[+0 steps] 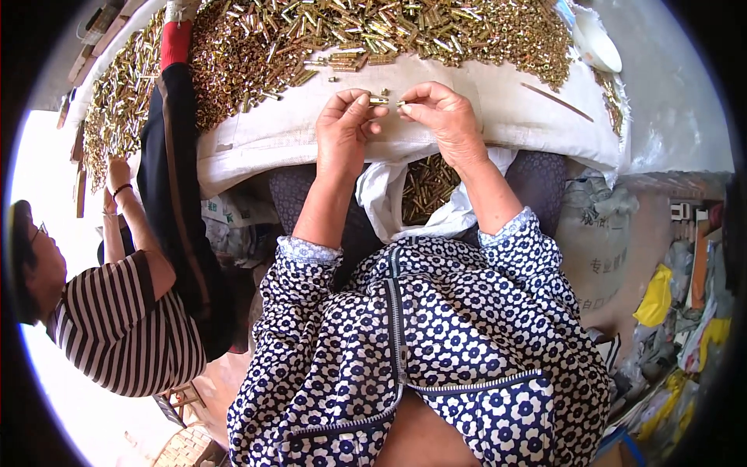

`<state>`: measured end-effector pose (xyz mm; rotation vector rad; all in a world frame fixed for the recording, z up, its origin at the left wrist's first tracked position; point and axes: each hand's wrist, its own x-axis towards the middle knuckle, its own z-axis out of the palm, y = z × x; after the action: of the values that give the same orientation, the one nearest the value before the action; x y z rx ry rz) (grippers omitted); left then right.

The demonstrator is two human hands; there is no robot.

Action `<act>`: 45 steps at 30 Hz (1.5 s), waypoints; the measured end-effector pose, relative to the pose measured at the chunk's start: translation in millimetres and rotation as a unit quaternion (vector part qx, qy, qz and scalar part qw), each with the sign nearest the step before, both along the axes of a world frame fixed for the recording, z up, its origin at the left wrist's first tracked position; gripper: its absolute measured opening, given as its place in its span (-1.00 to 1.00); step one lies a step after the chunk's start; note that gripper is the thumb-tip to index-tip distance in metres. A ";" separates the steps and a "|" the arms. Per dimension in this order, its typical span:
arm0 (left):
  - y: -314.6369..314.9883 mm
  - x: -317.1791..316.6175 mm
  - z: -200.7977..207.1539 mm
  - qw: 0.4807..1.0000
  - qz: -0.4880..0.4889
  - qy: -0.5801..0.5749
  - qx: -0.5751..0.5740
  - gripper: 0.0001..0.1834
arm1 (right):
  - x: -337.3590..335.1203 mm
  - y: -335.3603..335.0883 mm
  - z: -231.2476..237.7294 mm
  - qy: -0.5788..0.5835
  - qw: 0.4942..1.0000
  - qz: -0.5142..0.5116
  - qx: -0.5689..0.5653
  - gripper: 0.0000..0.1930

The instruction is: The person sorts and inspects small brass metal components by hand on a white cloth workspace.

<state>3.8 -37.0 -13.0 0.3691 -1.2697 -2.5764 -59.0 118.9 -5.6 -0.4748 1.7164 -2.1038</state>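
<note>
Seen from above, a person sits at a table spread with cream-coloured cloth (296, 117), wearing a navy-and-white flowered jacket (334, 327) with the sleeves ending partway up the forearms, which leaves the wrists unhampered. Both bare hands are raised over the near strip of cloth. The left hand (343, 121) pinches a short, shiny, gold-coloured metal cylinder (379, 100) between thumb and forefinger, its other fingers loosely curled. The cylinder lies level and juts toward the right, probably to leave its end free and facing the other hand. The right hand (445, 118) has thumb and forefinger pressed together on a small gold-coloured metal piece (401, 103), mostly covered by the fingertips, so its exact shape is hard to tell. The two pieces are near each other but apart.

Beyond the hands spreads a broad heap of gold-coloured metal parts (366, 31), likely kept there within easy reach. Below the table edge, a white plastic bag (377, 204) stands open between the knees, holding more brownish-gold cylinders (428, 187); its place beneath the hands seems meant for a short drop. To the left, another person in a black-and-white striped top (117, 311) reaches toward the heap.
</note>
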 end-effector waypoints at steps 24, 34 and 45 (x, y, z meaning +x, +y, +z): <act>7.3 10.1 -3.2 0.998 -0.032 0.058 0.000 -0.90 | 14.1 -1.1 -6.3 -0.084 0.989 0.025 -0.116 -0.84; 11.7 8.7 3.7 0.995 -0.014 0.060 -0.079 -0.91 | 14.8 -2.1 -13.8 0.056 0.998 -0.015 -0.015 -0.84; 13.8 9.2 7.6 0.978 -0.030 0.074 -0.190 -0.91 | 13.6 11.1 -0.6 0.115 0.990 -0.010 0.084 -0.83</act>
<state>13.0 -23.2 -5.4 0.0645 -1.6918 -2.2820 -45.4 130.0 -6.3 -0.6732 2.0139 -1.9586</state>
